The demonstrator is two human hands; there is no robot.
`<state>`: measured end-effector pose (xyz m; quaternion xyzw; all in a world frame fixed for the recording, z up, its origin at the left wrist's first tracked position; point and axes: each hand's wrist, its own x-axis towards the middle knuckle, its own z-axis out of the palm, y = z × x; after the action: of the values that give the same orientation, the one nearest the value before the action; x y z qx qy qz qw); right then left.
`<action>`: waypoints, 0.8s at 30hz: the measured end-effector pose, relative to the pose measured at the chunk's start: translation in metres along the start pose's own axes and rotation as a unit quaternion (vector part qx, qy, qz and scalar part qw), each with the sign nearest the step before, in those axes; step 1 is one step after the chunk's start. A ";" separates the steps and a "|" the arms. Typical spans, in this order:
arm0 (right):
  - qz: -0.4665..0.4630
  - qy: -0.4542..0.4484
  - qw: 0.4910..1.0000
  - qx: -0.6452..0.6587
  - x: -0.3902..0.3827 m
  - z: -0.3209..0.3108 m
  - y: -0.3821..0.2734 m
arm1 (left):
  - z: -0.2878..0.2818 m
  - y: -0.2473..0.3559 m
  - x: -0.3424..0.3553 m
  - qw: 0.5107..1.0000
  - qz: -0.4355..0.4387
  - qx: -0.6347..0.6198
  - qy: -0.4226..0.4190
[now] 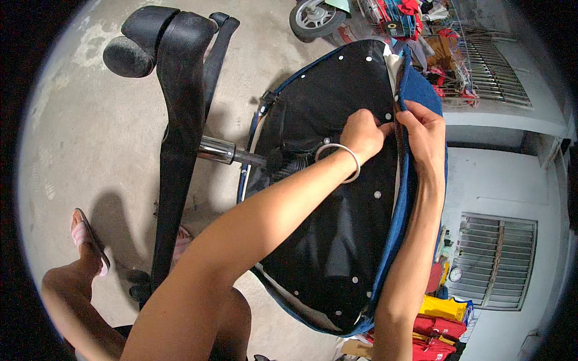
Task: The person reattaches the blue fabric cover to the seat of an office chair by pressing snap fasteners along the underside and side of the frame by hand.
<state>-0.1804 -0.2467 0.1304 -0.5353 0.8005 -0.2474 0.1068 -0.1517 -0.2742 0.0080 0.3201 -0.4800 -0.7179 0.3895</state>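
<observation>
Left forearm (271,213) crosses black seat underside (337,240), right fingers (412,123) pinching blue fabric (424,87).

Likely garage or workshop: concrete floor (78,144), scooter wheel (312,18), barred window (497,262).

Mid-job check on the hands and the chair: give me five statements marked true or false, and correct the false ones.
1. The black seat underside faces the camera. True.
2. The right hand pinches the blue cover at the seat's edge. True.
3. The pale bangle is on the right wrist. False: it is on the left wrist, just behind the left hand.
4. A metal post runs between the chair base and the seat. True.
5. The seat underside is plain black, with no marks. False: round white spots are scattered over it, mostly near its edges.
</observation>
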 end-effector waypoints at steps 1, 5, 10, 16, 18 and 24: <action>-0.004 -0.004 1.000 0.001 0.000 -0.001 0.003 | 0.008 0.003 -0.002 0.996 -0.009 -0.082 0.030; 0.001 0.003 1.000 0.018 0.001 -0.001 0.005 | 0.010 -0.005 0.001 0.994 0.028 -0.094 0.053; 0.016 -0.002 0.997 0.070 -0.003 -0.007 0.006 | 0.004 -0.009 -0.010 0.979 0.152 -0.077 0.111; 0.021 0.006 0.997 0.079 -0.002 -0.007 0.007 | -0.010 -0.009 0.027 0.990 0.035 -0.128 0.054; 0.020 0.016 0.997 0.077 -0.004 -0.006 0.005 | -0.013 -0.002 0.031 0.988 0.125 0.024 0.088; 0.021 -0.002 0.994 0.103 -0.002 -0.005 0.002 | -0.008 0.000 0.046 0.999 0.027 -0.023 0.013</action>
<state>-0.1836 -0.2431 0.1336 -0.5055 0.7813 -0.3251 0.1683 -0.1679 -0.3173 0.0016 0.3078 -0.4668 -0.7136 0.4221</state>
